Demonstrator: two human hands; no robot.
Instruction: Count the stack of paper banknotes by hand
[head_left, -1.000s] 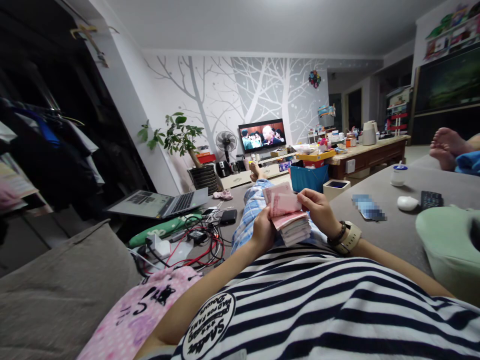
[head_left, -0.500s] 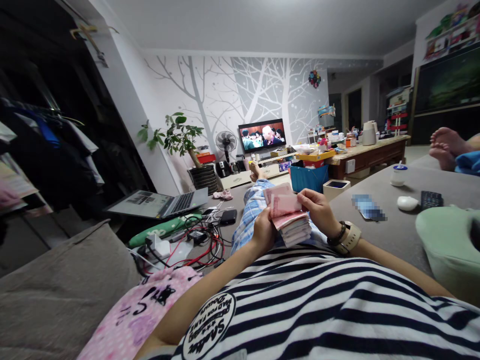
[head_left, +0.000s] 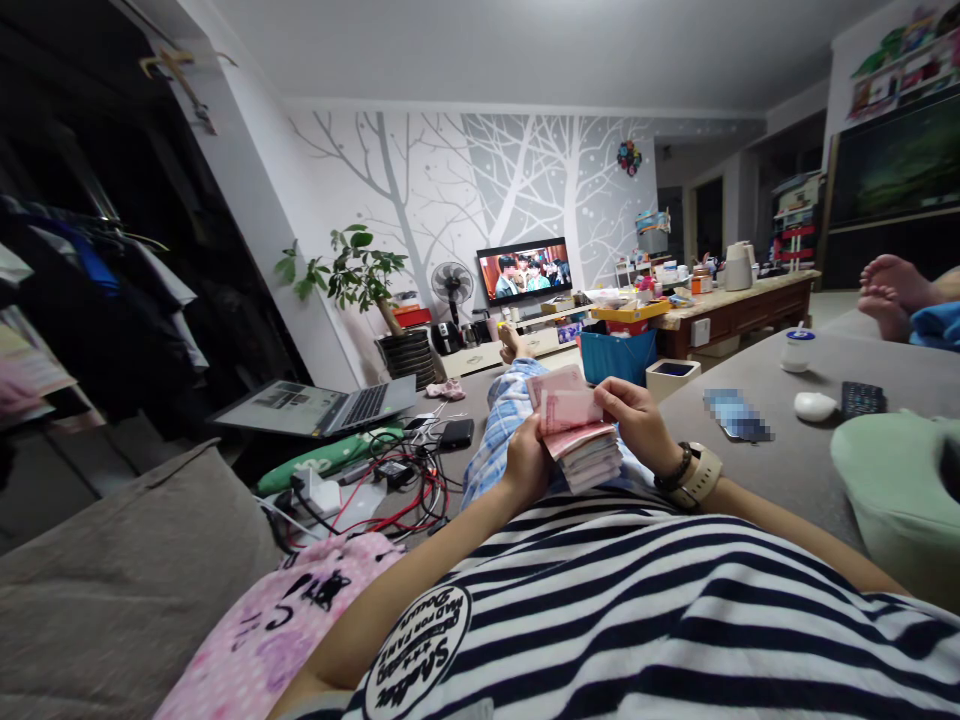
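A thick stack of pinkish-red banknotes (head_left: 589, 460) is folded in my left hand (head_left: 527, 462), its white-looking edges facing me above my striped shirt. My left fingers are closed round the stack's left side, and the thumb lies at its top. Between thumb and fingers, my right hand (head_left: 637, 420) pinches the right corner of a single banknote (head_left: 574, 410) raised above the stack. Another pink note stands up behind it. A watch with a pale strap (head_left: 701, 477) and a dark bracelet are on my right wrist.
Left of my legs lie tangled cables (head_left: 420, 495), a power bank (head_left: 456, 434) and an open laptop (head_left: 322, 408). To the right are a phone (head_left: 736, 415), a white mouse (head_left: 815, 406), a small jar (head_left: 797, 352) and a green cushion (head_left: 892, 470). Another person's feet (head_left: 892, 290) show at far right.
My hands and the banknotes stay almost exactly where they were. The picture on the television has changed.
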